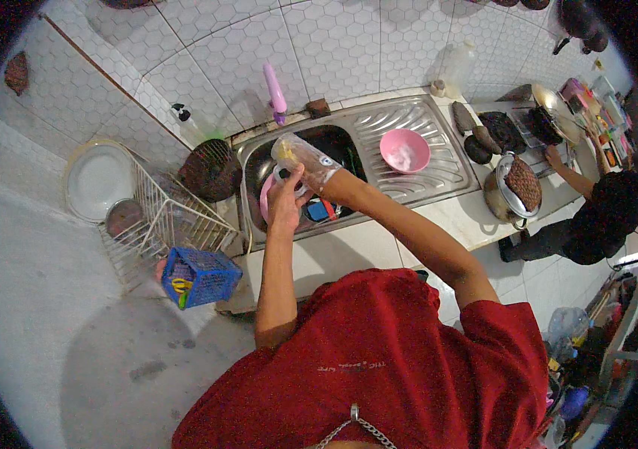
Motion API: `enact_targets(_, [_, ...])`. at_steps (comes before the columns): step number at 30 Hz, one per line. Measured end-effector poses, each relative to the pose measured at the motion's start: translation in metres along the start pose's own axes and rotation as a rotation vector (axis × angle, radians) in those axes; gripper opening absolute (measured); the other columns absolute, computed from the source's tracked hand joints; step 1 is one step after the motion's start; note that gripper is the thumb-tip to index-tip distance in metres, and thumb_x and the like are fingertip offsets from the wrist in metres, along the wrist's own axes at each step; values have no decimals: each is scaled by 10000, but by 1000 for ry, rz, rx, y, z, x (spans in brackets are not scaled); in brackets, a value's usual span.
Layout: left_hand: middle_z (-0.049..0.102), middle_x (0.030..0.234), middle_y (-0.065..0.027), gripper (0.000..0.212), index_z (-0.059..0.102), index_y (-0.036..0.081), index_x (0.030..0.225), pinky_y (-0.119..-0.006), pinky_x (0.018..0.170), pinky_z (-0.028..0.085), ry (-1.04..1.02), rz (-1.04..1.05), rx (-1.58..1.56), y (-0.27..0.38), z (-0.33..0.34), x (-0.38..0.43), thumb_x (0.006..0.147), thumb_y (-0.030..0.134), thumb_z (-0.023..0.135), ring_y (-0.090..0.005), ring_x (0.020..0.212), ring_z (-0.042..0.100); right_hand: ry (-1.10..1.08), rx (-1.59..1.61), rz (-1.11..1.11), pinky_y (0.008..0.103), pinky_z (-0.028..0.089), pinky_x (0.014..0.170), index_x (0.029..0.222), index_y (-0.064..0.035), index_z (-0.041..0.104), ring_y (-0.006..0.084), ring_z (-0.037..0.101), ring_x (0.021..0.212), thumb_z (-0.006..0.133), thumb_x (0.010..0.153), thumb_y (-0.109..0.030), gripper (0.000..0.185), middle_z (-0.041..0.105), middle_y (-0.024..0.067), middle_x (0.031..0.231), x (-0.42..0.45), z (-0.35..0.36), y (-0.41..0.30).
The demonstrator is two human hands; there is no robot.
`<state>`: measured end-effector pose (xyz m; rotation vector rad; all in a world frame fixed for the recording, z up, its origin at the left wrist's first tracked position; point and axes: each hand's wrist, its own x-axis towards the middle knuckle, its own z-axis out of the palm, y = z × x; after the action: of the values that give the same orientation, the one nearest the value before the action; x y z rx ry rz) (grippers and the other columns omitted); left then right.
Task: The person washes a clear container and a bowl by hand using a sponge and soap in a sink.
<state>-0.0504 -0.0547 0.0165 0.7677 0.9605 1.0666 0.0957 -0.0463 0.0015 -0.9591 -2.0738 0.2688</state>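
Over the steel sink basin (347, 147), my left hand (285, 205) grips a clear plastic container (303, 160) from below and outside. My right hand (316, 168) reaches inside this container, its fingers blurred by the wet plastic. A yellow sponge (285, 150) shows through the wall at my right fingertips, near the container's far end. Beneath my hands, a pink dish (265, 193) and a blue and red object (319, 210) lie in the basin. On the ribbed drainboard to the right stands a pink bowl (405, 150) with white suds inside.
A purple faucet (275, 92) rises behind the basin. To the left are a white wire dish rack (170, 216), a dark pot (210, 171) and a blue basket (201, 278). A lidded steel pot (501, 196) stands on the right counter, near another person (594, 219) at the stove.
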Motion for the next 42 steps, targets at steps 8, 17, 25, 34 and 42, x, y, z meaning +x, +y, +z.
enact_targets(8, [583, 1104, -55, 432, 552, 86, 1130, -355, 763, 534, -113, -46, 82, -8, -6, 20, 800, 300, 729, -180, 991, 581, -50, 894, 631, 325, 507, 801, 1360, -48, 384, 206, 587, 995, 543, 899, -123, 493, 602, 98, 1147, 3, -4, -3])
enact_targets(17, [614, 997, -54, 379, 582, 75, 1077, -377, 797, 537, -140, -109, -14, -11, 6, 27, 791, 274, 731, -204, 946, 606, 11, 150, 195, 352, 386, 987, 1316, -22, 436, 277, 502, 1137, 533, 919, -180, 438, 539, 156, 1247, -21, 18, 45])
enact_targets(25, [620, 992, -49, 358, 567, 112, 1086, -394, 746, 560, -141, -208, -49, -9, 7, 21, 796, 242, 731, -212, 889, 620, 43, 1377, 684, 289, 513, 761, 1289, -45, 477, 161, 601, 956, 568, 914, -195, 414, 620, 63, 1081, -9, -8, 12])
enact_targets(34, [616, 1052, -51, 362, 556, 104, 1118, -419, 740, 555, -111, -194, -48, -14, 11, 20, 808, 201, 715, -217, 962, 605, -31, 677, 507, 279, 502, 764, 1249, -40, 510, 161, 586, 927, 536, 936, -243, 374, 603, 93, 1091, -23, -8, 21])
enact_targets(42, [603, 1047, -13, 383, 588, 148, 1093, -400, 761, 523, -103, -215, -74, -20, 10, 16, 771, 283, 746, -192, 972, 579, 21, 337, 328, 333, 482, 858, 1311, -54, 451, 225, 576, 1010, 575, 894, -142, 443, 584, 107, 1160, -35, 4, 28])
